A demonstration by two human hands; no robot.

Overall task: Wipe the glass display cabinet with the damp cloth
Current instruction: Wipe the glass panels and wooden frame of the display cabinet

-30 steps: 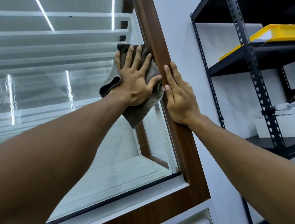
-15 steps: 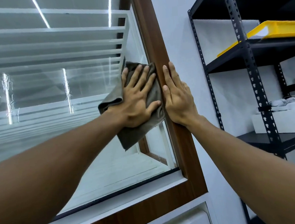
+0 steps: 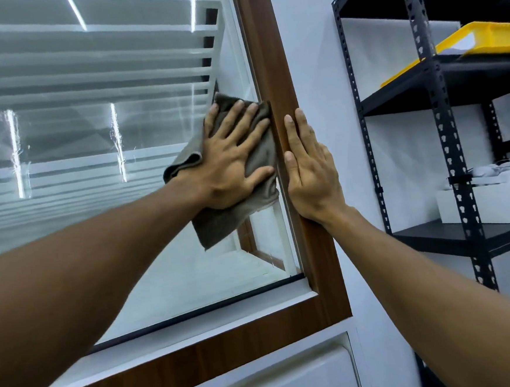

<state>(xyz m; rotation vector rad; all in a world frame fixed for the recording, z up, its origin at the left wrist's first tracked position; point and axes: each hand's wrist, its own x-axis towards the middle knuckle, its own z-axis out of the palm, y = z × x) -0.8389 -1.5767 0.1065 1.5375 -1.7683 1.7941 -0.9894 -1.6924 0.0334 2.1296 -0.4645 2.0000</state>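
Observation:
The glass display cabinet [image 3: 97,138] fills the left of the view, with a brown wooden frame [image 3: 271,70] down its right side and white shelves behind the pane. My left hand [image 3: 233,161] lies flat with spread fingers on a grey-brown cloth [image 3: 219,226], pressing it against the glass next to the frame. The cloth's lower corner hangs free below my palm. My right hand [image 3: 311,170] rests flat with straight fingers on the wooden frame, just right of the cloth.
A black metal rack [image 3: 442,111] stands to the right against the white wall. It carries a yellow tray [image 3: 479,38] on an upper shelf and a white box [image 3: 492,205] with pale items lower down. A white panel [image 3: 262,385] sits below the cabinet's bottom frame.
My left hand has slid the cloth down the glass along the frame. My right hand has stayed flat on the wooden frame at about the same spot.

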